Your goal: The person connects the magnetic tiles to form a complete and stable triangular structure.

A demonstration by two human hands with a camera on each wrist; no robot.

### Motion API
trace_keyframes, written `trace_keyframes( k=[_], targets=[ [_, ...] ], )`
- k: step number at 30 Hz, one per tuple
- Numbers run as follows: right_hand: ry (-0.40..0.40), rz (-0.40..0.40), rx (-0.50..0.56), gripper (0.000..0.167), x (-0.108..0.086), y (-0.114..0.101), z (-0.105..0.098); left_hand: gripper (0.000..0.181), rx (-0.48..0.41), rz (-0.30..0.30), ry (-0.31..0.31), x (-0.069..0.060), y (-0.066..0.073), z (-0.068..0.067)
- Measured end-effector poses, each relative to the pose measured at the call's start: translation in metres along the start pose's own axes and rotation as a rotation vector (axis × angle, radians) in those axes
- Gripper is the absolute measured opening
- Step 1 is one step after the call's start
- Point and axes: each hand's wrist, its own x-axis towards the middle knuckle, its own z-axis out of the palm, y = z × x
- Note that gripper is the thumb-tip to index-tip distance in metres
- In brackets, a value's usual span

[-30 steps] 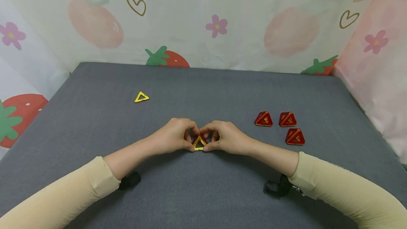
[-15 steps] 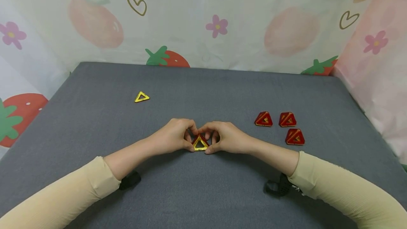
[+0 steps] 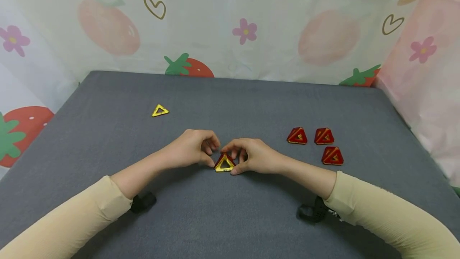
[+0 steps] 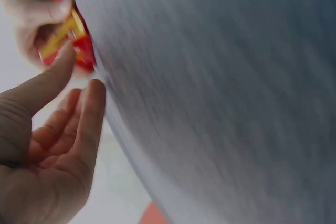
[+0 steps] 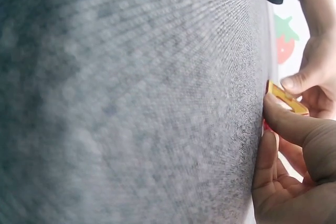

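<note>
A small pyramid of triangular tiles (image 3: 225,164), yellow in front and red at the sides, stands on the grey cloth in the head view. My right hand (image 3: 256,156) holds it from the right, thumb at the front corner and index finger near the tip. Just left of the pyramid is my left hand (image 3: 192,149), its fingers loosely bent and holding nothing; the thumb tip is close to the left corner, and whether it touches I cannot tell. In the right wrist view the yellow tile (image 5: 289,100) shows between the two hands.
Three red pyramids lie to the right: one at left (image 3: 297,136), one behind (image 3: 324,136), one in front (image 3: 332,156). A loose yellow triangle tile (image 3: 159,110) lies flat at the back left. A printed curtain (image 3: 273,47) hangs behind the grey table (image 3: 230,215).
My left hand has let go of the pyramid and drawn back slightly to the left, its fingers parting. The right hand stays on the pyramid. The other pieces have not moved.
</note>
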Motion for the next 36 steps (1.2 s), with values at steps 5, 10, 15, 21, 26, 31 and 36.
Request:
trace_keyframes(
  k=[5, 10, 15, 21, 26, 31, 36],
  targets=[
    [0.003, 0.005, -0.002, 0.052, 0.0, 0.0, 0.0, 0.043, 0.022, -0.038, 0.073, 0.002, -0.009, -0.019],
    [0.007, 0.004, 0.0, 0.051, 0.0, 0.0, 0.0, 0.042, 0.024, -0.114, 0.159, 0.004, -0.023, -0.047],
    [0.008, 0.0, 0.002, 0.051, -0.001, 0.0, 0.001, 0.04, 0.027, -0.2, 0.267, 0.001, -0.041, -0.078],
    [0.008, -0.003, 0.009, 0.051, -0.001, 0.0, 0.001, 0.042, -0.002, -0.319, 0.365, -0.004, -0.07, -0.103],
    [0.009, -0.006, 0.005, 0.051, -0.001, 0.0, 0.002, 0.047, -0.008, -0.395, 0.353, -0.005, -0.093, -0.115],
    [0.01, -0.003, 0.003, 0.051, -0.001, -0.001, 0.001, 0.051, -0.015, -0.425, 0.301, -0.005, -0.11, -0.12],
    [0.011, -0.003, -0.001, 0.051, -0.001, -0.001, 0.001, 0.054, -0.022, -0.438, 0.235, -0.006, -0.121, -0.121]
  ],
)
